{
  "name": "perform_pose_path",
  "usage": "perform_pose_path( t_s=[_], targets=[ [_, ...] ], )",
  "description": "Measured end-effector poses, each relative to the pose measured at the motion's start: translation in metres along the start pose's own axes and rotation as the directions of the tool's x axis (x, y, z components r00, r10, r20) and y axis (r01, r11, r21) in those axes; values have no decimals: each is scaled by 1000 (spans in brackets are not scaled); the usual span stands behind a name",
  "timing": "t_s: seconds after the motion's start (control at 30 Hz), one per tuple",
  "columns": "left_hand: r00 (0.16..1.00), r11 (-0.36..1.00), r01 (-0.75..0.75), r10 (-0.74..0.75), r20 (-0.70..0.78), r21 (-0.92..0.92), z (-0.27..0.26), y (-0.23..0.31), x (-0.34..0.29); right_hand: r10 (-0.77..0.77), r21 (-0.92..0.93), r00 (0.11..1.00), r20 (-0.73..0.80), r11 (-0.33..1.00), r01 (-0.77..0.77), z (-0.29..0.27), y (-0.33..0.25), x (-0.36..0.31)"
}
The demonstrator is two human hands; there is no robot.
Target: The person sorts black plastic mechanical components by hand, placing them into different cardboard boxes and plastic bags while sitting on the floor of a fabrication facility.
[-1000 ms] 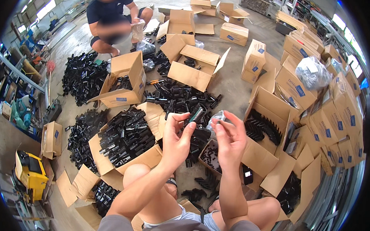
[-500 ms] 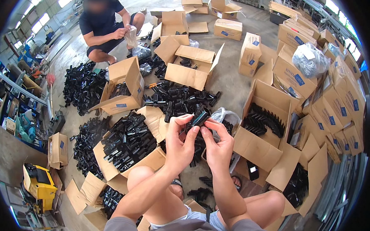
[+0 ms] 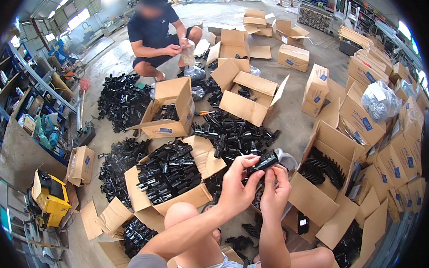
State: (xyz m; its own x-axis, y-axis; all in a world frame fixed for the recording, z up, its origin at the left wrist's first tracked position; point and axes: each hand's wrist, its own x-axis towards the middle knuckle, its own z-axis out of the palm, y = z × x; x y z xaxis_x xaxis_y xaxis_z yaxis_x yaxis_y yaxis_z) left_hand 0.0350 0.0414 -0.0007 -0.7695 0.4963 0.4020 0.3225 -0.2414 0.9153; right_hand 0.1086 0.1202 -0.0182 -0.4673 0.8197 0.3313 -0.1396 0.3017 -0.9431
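Note:
Both my hands are together in front of my knees, holding a short black tube-shaped part (image 3: 268, 160). My left hand (image 3: 238, 185) has its fingers and thumb closed on the part's left side. Fingertips and thumb of my right hand (image 3: 275, 190) pinch it from below and the right. The part lies tilted, its right end higher. Beyond my hands spreads a loose heap of similar black parts (image 3: 238, 135). An open carton (image 3: 185, 200) full of such parts stands to the left, and another open carton (image 3: 317, 193) with black parts stacked in rows is at the right.
Across the floor, a crouching person (image 3: 156, 35) handles a clear plastic bag (image 3: 188, 54). More open cartons (image 3: 247, 106) stand between us. Stacked closed cartons (image 3: 386, 136) line the right side. A yellow machine (image 3: 51, 203) is at the far left. A dark phone-like object (image 3: 303, 224) lies near my right knee.
My view has swung left, so the surroundings sit farther right in the picture. The black part has turned from showing its open round end to lying more sideways, still between both hands.

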Motion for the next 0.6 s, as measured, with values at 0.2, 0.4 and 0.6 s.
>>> perform_pose_path(
  t_s=[0.2,0.4,0.6],
  targets=[
    [1000,999,-28,28,10,42,0,3,1,68,256,992,-105,966,-39,11,7,-8],
    [1000,1000,-16,16,7,16,-1,0,-1,48,190,993,-111,981,-27,12,6,-13],
    [999,999,33,-33,-16,-12,-5,2,0,40,240,995,-96,971,-16,18,11,-16]
  ],
)
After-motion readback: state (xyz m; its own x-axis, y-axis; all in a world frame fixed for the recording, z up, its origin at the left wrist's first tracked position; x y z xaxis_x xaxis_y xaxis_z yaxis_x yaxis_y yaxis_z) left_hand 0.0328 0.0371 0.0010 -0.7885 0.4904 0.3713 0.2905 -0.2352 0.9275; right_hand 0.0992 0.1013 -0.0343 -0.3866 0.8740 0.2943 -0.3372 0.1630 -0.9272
